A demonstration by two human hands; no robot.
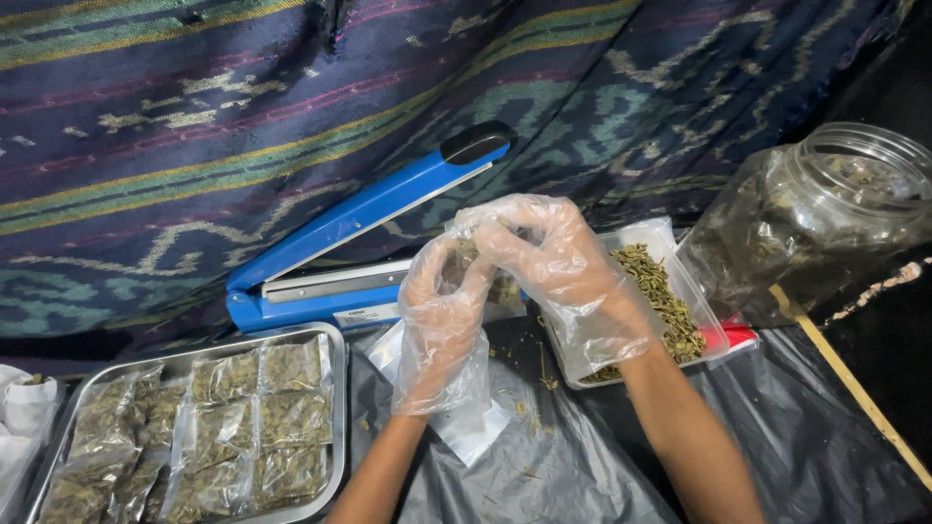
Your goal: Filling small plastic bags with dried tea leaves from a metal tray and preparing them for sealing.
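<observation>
Hanging behind the work area, a patterned cloth (194, 126) of purple, green and yellow bands fills the upper part of the view; a black sheet (582, 466) covers the surface below it. A blue sealer (369, 233) stands at the foot of the cloth with its arm raised; its black knob points to the upper right. A metal tray (336, 388) lies at the lower left; sealed packets (243, 417) of dried green leaf are laid in it in rows. A clear jar (835, 213), open at the top and partly wrapped in plastic film, stands at the far right. A clear tub (670, 238) holding loose dried leaf (660, 291) is set between the jar and the hands. Flat empty bags (466, 427) lie on the sheet under the left wrist.

Both hands are covered by loose clear gloves and are raised together in front of the sealer. The left hand (442, 311) is closed around a small bag (500, 286) of leaf; the right hand (558, 257) is curled over the bag's top, fingertips pinching it. The bag is thus held between the two hands, just left of the tub; most of it is hidden by the gloves. Leaf crumbs (529, 412) are scattered on the sheet below.
</observation>
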